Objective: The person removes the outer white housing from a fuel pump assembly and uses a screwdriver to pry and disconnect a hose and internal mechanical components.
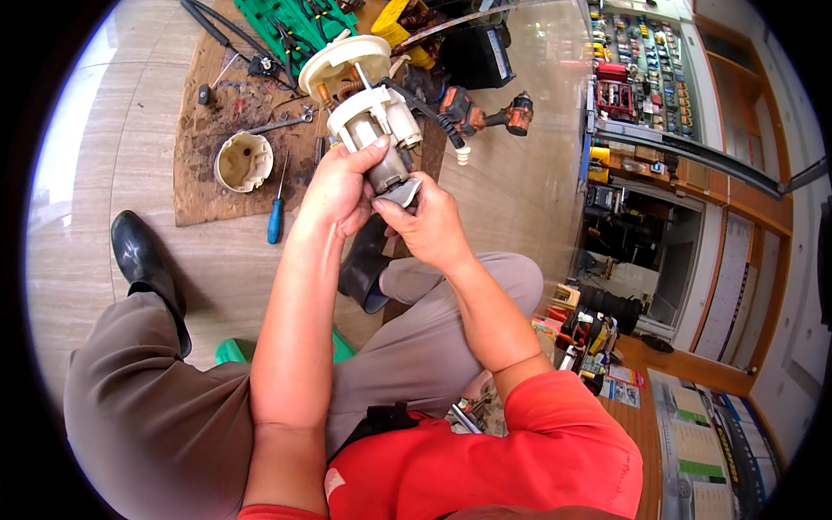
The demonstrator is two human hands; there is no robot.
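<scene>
A fuel pump assembly with a round cream flange, a white plastic housing and a metal cylinder is held tilted in front of me. My left hand is closed round its lower metal part, thumb laid along the cylinder. At its near end, my right hand pinches a small grey flap-like piece against the cylinder. Whether that piece is fixed to the pump or loose, I cannot tell. A black corrugated hose with a white ribbed tip hangs off the assembly's right side.
Under the assembly lies a stained wooden board, bearing a cream plastic cup, a wrench and a blue-handled screwdriver. Beyond are a green tool case, a cordless power tool and a black battery. My boots stand nearby.
</scene>
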